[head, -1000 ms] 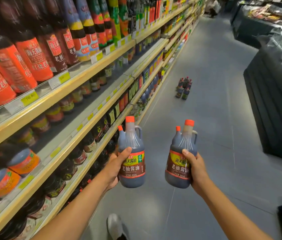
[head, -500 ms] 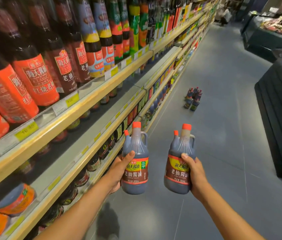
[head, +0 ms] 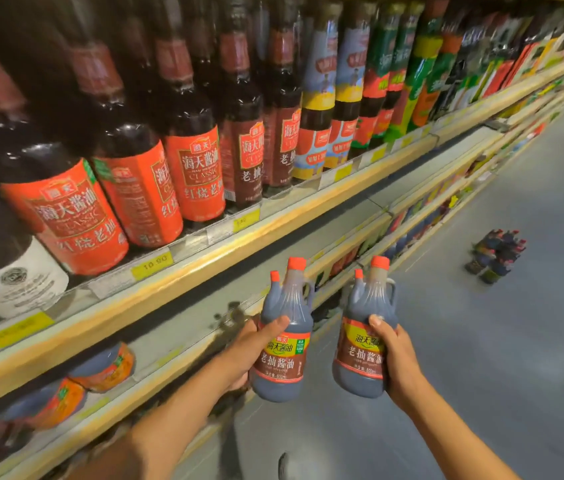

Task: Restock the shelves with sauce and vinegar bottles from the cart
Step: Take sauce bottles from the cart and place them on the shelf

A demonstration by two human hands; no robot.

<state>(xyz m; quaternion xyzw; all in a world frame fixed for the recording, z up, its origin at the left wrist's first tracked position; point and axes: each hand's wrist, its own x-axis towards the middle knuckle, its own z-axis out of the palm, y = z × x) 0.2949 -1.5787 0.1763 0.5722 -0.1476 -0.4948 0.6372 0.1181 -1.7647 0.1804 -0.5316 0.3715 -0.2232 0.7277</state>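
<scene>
My left hand [head: 252, 351] grips a dark soy sauce jug [head: 282, 355] with an orange cap and a brown and yellow label, held upright in front of the shelves. My right hand [head: 399, 362] grips a second, matching soy sauce jug [head: 360, 355] upright beside the first. Both jugs hang over the aisle floor next to the lower shelf edges. The cart is out of view.
The shelf unit [head: 204, 258] runs along my left, its upper tier packed with tall soy sauce bottles [head: 190, 168]. Lower tiers [head: 176, 341] hold jars and bottles. A small cluster of bottles [head: 495, 254] stands on the grey floor ahead. My shoe [head: 285, 465] shows below.
I have walked forward along the aisle and the shelves have come closer and larger. Both hands still hold their jugs, carried slightly nearer to the shelf.
</scene>
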